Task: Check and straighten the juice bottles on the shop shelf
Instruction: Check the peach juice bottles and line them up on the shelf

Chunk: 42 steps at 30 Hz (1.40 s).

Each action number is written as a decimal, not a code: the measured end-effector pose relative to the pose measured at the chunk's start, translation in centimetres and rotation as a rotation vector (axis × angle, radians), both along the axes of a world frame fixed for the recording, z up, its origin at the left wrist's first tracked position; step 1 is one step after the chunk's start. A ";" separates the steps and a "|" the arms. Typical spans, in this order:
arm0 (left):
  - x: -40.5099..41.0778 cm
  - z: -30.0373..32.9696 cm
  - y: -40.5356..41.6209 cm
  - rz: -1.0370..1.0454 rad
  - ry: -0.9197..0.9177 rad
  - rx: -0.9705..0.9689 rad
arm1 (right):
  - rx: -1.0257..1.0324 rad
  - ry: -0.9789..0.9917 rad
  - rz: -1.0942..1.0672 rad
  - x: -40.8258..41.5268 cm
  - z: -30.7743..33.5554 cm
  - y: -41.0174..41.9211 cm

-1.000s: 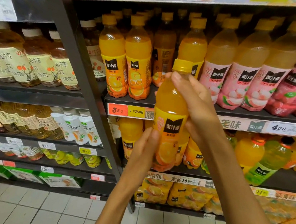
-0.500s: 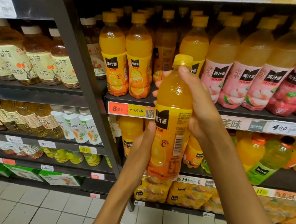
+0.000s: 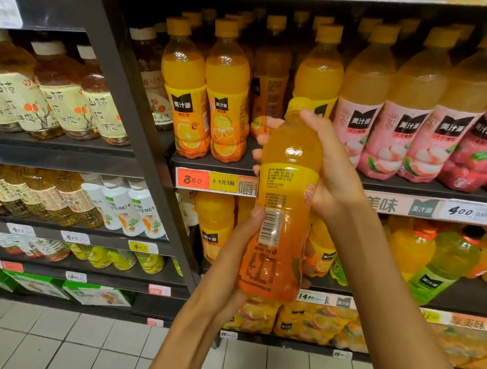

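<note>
Since the earlier frames you turned the orange juice bottle [image 3: 286, 194] about its long axis: the logo face went round and the barcode and fine print came to face you. Bottle was held in the air in front of the shelf [image 3: 217, 165], roughly upright, cap tilted slightly right.

Your right hand [image 3: 331, 166] was wrapped round the shoulder and upper label, fingertips showing past the far left side, index finger up by the cap. Your left hand [image 3: 236, 261] cradled the lower body and base, thumb lying against the label beside the barcode.

Handling, as judged: full, so moderately heavy; thin plastic wall likely gives under a hard squeeze; glossy label may slip. Best hold looks like the waist plus support under the base, as you had it.

Count: one bottle in hand. On that shelf, front row: two orange bottles [image 3: 186, 89] to the left of the gap, one behind your hand, at least three pink-labelled bottles [image 3: 358, 118] to the right. Rows behind could not be counted.
</note>
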<state>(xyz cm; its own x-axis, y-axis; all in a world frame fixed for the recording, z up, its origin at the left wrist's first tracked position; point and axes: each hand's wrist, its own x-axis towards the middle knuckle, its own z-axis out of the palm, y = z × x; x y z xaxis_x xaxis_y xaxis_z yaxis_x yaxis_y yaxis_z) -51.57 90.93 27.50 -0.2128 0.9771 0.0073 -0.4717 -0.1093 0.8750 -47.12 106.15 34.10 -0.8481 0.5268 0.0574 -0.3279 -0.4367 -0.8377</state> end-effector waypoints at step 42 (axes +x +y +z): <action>-3.0 1.1 4.3 0.538 0.624 0.074 | 0.798 0.100 -0.204 0.2 1.6 -1.7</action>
